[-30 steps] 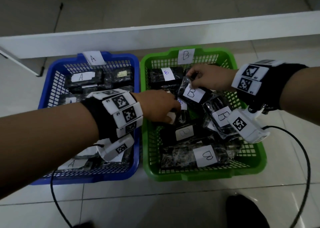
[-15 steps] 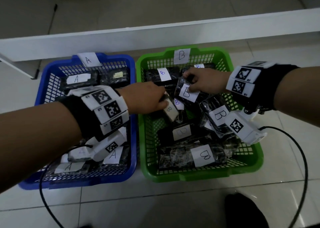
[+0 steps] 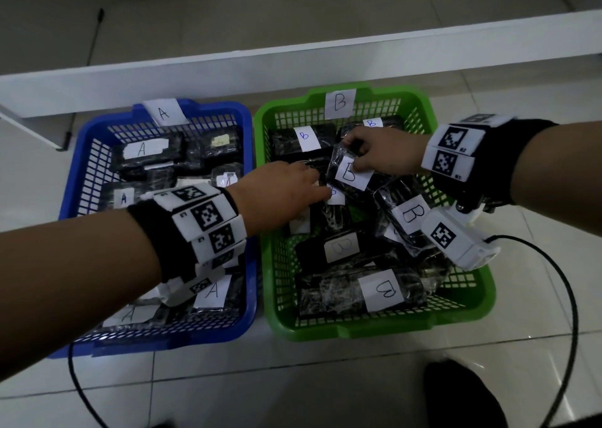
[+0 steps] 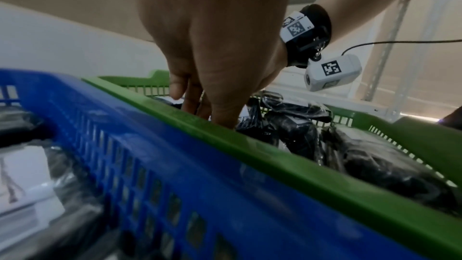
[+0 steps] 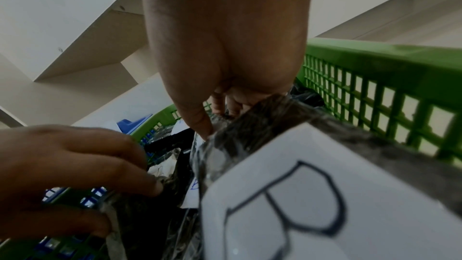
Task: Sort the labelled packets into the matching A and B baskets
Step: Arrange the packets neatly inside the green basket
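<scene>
The left hand reached across the blue basket of A packets into the green basket, its loosely bent fingers resting on the black packets there, though whether they gripped one could not be told. Just beyond it, the right hand pinched the upper edge of a B-labelled packet, held tilted above the other B packets.

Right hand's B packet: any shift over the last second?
No. In the head view the B packet sits at the same offset below the B tag on the green basket. The right hand still pinches its top edge.
</scene>
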`<state>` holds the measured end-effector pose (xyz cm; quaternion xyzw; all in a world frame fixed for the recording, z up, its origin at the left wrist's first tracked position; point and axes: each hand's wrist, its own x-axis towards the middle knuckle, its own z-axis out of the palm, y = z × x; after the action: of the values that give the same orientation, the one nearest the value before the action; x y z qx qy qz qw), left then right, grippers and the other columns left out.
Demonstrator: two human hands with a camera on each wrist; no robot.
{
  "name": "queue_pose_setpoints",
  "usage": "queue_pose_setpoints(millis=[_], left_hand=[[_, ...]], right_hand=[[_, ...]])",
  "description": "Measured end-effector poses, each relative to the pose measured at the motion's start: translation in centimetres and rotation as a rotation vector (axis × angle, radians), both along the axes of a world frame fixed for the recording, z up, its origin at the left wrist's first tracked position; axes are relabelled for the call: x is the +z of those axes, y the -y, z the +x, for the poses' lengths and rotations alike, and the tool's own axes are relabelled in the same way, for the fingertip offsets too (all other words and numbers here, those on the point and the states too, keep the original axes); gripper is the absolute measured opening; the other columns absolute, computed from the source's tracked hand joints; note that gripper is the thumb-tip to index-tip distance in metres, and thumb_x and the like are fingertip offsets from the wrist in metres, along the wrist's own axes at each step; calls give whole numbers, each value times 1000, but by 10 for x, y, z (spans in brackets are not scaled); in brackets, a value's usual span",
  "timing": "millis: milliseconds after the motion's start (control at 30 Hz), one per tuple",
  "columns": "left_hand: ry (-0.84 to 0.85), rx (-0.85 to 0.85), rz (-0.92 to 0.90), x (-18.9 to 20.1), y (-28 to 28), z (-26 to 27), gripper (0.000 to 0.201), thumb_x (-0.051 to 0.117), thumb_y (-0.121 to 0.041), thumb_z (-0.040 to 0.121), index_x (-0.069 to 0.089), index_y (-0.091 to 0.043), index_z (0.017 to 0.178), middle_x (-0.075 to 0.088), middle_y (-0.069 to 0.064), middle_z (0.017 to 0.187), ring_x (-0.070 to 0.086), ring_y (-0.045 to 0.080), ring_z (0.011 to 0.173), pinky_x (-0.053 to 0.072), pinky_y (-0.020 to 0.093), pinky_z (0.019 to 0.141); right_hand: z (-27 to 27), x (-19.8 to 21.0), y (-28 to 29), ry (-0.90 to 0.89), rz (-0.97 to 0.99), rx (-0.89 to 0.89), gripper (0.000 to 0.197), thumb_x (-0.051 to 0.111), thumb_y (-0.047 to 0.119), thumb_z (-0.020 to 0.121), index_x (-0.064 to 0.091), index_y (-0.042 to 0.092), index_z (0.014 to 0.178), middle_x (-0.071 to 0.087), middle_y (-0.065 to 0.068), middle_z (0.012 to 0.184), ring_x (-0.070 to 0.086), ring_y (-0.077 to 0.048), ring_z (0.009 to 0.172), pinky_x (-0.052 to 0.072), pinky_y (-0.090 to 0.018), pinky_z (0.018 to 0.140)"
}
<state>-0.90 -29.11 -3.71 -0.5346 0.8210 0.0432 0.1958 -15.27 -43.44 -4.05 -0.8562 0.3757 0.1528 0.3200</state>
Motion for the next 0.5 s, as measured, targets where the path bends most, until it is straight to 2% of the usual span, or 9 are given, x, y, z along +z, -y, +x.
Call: queue_pose_setpoints(millis=[100, 167, 233, 300, 400, 500], left_hand=[[-5, 62, 47, 1, -1, -2, 40, 45, -15, 95, 39, -20, 134, 48, 7, 120, 55, 24, 101, 42, 32, 71], [-134, 221, 57, 8, 0, 2, 34, 51, -20, 94, 44, -17, 126, 53, 8, 116, 56, 22, 94, 45, 32, 72], [-223, 357, 113, 18, 7, 12, 30, 57, -29, 91, 48, -12, 115, 58, 8, 109, 51, 18, 85, 42, 31, 71], [-142, 348, 179, 23, 16, 22, 32, 58, -38, 90, 52, -14, 110, 60, 6, 106, 49, 17, 87, 38, 29, 72], [25, 253, 159, 17, 18, 23, 37, 51, -53, 88, 58, -21, 106, 57, 2, 109, 46, 21, 105, 33, 34, 81], [83, 277, 161, 0, 10, 16, 41, 48, -53, 89, 62, -20, 110, 51, 2, 117, 36, 23, 114, 28, 39, 91]], right_hand=[[-1, 0, 0, -1, 15, -6, 49, 59, 24, 88, 42, 19, 134, 56, -7, 119, 54, -19, 86, 45, -26, 73], [-1, 0, 0, 3, 19, -6, 48, 59, 25, 88, 43, 19, 133, 57, -8, 118, 56, -20, 86, 47, -27, 74], [-1, 0, 0, 11, 16, -7, 47, 59, 24, 88, 44, 19, 132, 58, -8, 117, 56, -20, 86, 48, -28, 75], [-1, 0, 0, 9, 14, -13, 47, 59, 24, 88, 44, 19, 132, 57, -8, 117, 56, -20, 87, 50, -30, 78], [1, 1, 0, 0, -1, -8, 46, 59, 24, 88, 45, 18, 131, 58, -8, 118, 54, -19, 84, 47, -27, 74], [1, 0, -1, 0, 3, -8, 47, 58, 24, 88, 44, 18, 132, 57, -8, 119, 53, -17, 83, 42, -25, 70]])
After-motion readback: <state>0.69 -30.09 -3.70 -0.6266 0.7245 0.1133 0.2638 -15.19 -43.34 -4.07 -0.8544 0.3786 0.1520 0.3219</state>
